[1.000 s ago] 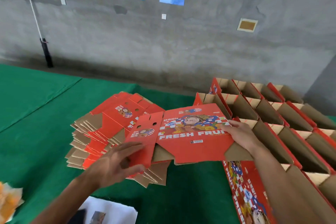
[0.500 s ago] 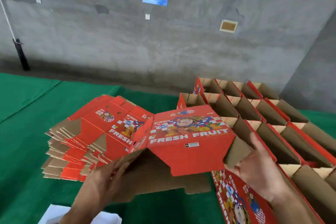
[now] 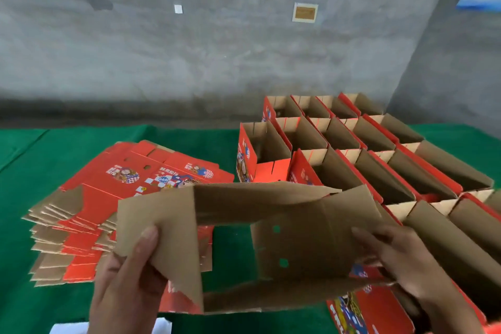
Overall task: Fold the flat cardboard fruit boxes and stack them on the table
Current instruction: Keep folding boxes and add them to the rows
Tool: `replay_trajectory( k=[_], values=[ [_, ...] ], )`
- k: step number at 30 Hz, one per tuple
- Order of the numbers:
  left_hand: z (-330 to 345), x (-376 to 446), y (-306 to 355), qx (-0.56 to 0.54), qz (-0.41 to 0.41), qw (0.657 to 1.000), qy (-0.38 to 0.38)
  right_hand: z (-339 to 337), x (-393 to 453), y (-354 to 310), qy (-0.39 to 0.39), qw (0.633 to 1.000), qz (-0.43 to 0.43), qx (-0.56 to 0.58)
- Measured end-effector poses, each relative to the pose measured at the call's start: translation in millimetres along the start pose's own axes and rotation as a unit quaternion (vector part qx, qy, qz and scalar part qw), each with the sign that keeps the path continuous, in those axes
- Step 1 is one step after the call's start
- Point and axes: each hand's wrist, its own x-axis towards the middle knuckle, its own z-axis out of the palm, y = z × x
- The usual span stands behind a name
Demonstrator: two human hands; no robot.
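I hold one cardboard fruit box (image 3: 271, 206) in the air over the green table (image 3: 189, 141), opened into a tube with its brown inside facing me. My left hand (image 3: 127, 279) grips its left panel, thumb pressed on the inner face. My right hand (image 3: 401, 260) grips the right side by a flap with two punched holes. To the left lies a stack of flat red boxes (image 3: 108, 198). Rows of folded open boxes (image 3: 366, 149) stand at the right.
A grey concrete wall (image 3: 244, 49) with blue posters rises behind the table. A white sheet (image 3: 67, 329) lies at the near edge by my left wrist. One printed red box (image 3: 360, 309) sits low under my right hand.
The box has turned from its printed red face to its brown inside and has spread open into a tube. Both hands have shifted to grip its two ends nearer to me.
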Motion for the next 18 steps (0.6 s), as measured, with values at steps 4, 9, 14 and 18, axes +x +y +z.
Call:
replay_trajectory(
  k=[4,9,14,18],
  values=[
    [-24.9,-0.3,-9.1,0.086,0.0,0.992,0.098,-28.2,-6.0,16.3,-0.013,0.982,0.053,0.181],
    [-66.5,5.9,-36.5,-0.09,-0.142,0.982,0.084,35.3,20.7,65.4,0.107,0.981,0.068,0.15],
    [-46.0,19.9,-80.5,0.018,-0.057,0.988,0.141,94.5,40.6,83.8,0.2,0.962,0.071,0.169],
    [-30.6,22.8,-70.5,0.122,-0.011,0.988,0.093,119.9,47.8,71.8,0.284,0.953,-0.01,0.109]
  ],
)
